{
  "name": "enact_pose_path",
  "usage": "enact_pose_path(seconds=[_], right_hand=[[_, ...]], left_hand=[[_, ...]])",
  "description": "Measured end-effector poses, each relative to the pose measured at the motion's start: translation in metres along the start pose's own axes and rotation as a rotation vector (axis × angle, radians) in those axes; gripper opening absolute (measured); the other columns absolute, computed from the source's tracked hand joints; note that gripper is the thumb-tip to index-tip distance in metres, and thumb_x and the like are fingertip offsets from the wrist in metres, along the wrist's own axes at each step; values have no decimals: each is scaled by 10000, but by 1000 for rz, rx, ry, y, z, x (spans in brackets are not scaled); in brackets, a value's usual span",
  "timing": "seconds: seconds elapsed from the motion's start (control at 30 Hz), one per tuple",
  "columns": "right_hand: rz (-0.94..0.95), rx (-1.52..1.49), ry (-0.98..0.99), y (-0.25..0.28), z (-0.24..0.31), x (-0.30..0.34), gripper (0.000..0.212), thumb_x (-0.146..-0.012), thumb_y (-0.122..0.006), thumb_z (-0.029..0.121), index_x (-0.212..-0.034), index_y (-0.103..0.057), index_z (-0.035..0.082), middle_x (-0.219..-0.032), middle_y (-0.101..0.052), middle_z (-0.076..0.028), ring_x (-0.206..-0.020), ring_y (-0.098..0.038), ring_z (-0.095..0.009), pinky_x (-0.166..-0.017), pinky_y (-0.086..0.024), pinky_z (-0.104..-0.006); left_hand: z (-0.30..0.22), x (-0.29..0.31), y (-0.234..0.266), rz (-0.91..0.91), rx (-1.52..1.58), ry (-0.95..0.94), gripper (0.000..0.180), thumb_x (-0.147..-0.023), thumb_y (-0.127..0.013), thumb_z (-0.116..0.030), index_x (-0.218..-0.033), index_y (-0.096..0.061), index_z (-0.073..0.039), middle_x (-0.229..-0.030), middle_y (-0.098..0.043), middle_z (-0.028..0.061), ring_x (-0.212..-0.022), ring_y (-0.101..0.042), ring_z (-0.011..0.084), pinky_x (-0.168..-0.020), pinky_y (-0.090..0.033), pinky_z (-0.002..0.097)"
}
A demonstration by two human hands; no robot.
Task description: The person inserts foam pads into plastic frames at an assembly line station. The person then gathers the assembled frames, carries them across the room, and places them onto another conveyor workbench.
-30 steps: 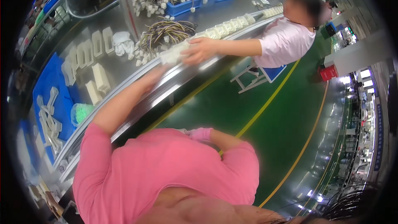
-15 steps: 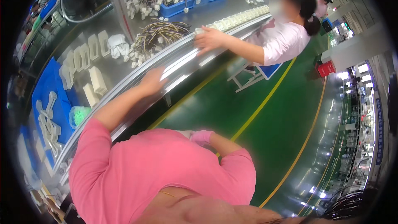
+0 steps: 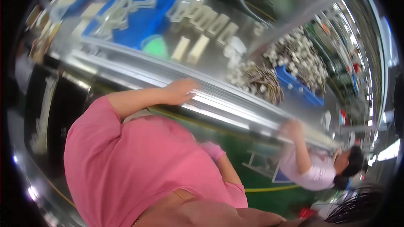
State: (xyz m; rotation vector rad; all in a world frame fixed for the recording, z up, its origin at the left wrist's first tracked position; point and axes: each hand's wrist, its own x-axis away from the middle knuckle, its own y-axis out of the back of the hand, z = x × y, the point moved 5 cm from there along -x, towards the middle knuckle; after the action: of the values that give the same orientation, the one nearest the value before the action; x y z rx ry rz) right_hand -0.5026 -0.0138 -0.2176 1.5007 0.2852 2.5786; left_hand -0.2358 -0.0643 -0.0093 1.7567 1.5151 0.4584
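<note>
Left hand unclenched, empty, at long silver metal rail; cream oblong plastic blocks beyond it; pink-gloved right hand nearer torso, grip indeterminable.

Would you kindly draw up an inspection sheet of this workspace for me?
Surface: metal table, metal rails along its near edge.
Job's things: two cream blocks; row of pale frames beyond them; pale parts in a blue tray.
Clutter: white cloth; green bag.
Hands: left hand at the rails, nothing visible in it, contact unclear; right hand pink-covered, near the body, grip unclear.
Cables: loose wire bundle with white connectors; more heaped at a blue bin.
Surroundings: co-worker at right; green floor.
</note>
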Motion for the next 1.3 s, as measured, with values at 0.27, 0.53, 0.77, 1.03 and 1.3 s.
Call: enact_pose_path(seconds=[0.27,0.53,0.77,1.03,1.3], right_hand=[[6,-541,600,115,241,107,407,-785,-484,198,-1106,-477,-53,-938,-579,-112,-756,-561,-113,-650,-422,-208],[-1120,-97,775,152,356,28,409,-748,-554,109,-1129,-459,-5,-1027,-543,-125,-887,-536,-227,-776,-416,-304],[-1334,487,563,121,386,-24,401,-721,-540,201,-1084,-499,35,-944,-568,-135,-826,-550,-284,-741,-427,-370],[-1251,350,223,128,387,-35,299,-769,-451,284,-977,-590,120,-811,-601,-126,-747,-569,-304,-675,-446,-402],[-1223,400,114,134,395,-38,222,-759,-432,263,-710,-543,78,-691,-572,-140,-659,-556,-325,-588,-423,-435]], left_hand=[[61,58,87,-314,-57,47,274,-754,-535,-103,-1024,-511,-64,-950,-528,119,-904,-495,286,-764,-412,362],[175,122,208,-465,-223,177,292,-767,-511,-153,-1036,-497,-40,-1023,-496,151,-967,-456,316,-832,-380,386],[309,156,304,-452,-390,451,278,-722,-537,-64,-998,-507,-49,-988,-485,152,-945,-466,318,-815,-393,370],[467,177,346,-116,-939,793,240,-725,-484,-197,-901,-582,-66,-874,-565,189,-874,-528,321,-790,-411,410],[445,141,271,312,-300,608,425,-724,-532,-377,-812,-591,35,-781,-590,186,-726,-588,268,-631,-466,369]])
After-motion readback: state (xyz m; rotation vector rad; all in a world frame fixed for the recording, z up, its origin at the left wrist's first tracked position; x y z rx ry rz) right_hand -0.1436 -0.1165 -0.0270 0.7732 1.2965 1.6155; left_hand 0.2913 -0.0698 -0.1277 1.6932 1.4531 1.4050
